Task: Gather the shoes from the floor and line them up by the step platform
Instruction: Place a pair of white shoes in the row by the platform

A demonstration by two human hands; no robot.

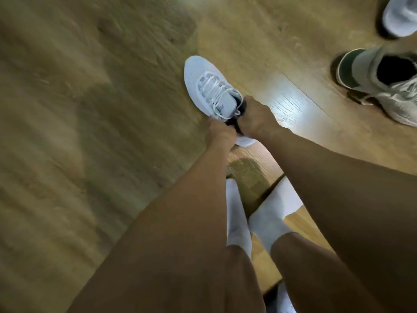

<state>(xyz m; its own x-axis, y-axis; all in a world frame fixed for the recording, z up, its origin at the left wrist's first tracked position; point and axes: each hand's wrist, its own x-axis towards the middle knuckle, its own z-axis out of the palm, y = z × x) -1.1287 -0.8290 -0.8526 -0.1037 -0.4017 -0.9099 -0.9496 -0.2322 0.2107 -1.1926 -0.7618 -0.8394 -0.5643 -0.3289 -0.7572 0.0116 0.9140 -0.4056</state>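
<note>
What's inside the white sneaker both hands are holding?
Only a dark lining shows at the opening of the white sneaker. The right hand and left hand grip the collar and cover the rest, so the interior cannot be seen.

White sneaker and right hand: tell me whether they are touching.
Touching. The head view shows the right hand gripping the white sneaker at its heel opening, with no gap between them.

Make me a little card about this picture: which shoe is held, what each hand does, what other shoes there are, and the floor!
held shoe: white sneaker, toe pointing away
left hand: grips the heel end
right hand: grips the collar, beside the left
other shoes: grey and green sneaker at right; second white shoe in the top right corner
floor: wood planks
feet: white socks
</note>
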